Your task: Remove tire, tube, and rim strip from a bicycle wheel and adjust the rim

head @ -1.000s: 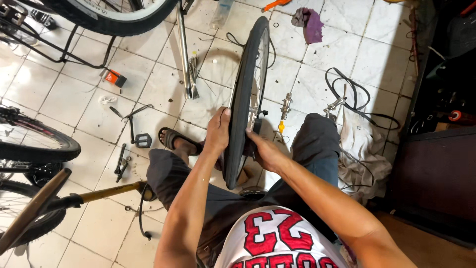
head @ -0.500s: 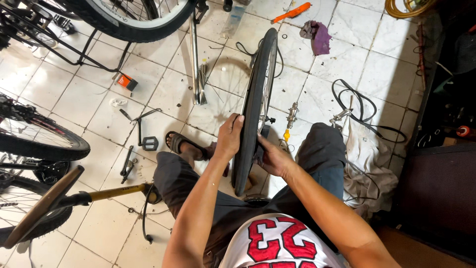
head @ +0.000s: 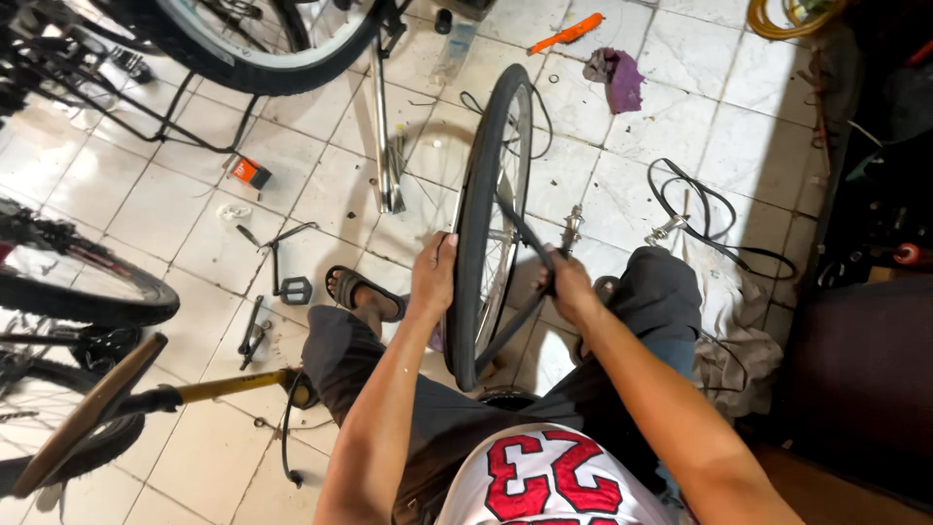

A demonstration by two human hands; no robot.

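A bicycle wheel with a black tyre (head: 476,194) stands upright on the tiled floor between my knees. My left hand (head: 434,277) grips the tyre's left side about halfway up, thumb over the tread. To the right of the wheel, my right hand (head: 569,287) is closed on a black inner tube (head: 525,233). The tube comes out of the tyre in a loop, running from the rim to my fist and back down to the wheel's bottom. The silver rim and spokes (head: 505,243) show behind the tube.
Another bike's wheel (head: 262,58) and a chrome fork (head: 386,146) lie ahead. A bicycle (head: 78,292) stands to the left. On the floor are an orange tool (head: 569,32), a purple rag (head: 622,80), a black cable (head: 695,209), a small orange box (head: 251,173) and a pedal (head: 292,289). Dark furniture (head: 855,369) stands on the right.
My right hand has left the tyre and moved right, drawing the black inner tube out of the wheel. My left hand has stayed on the tyre.
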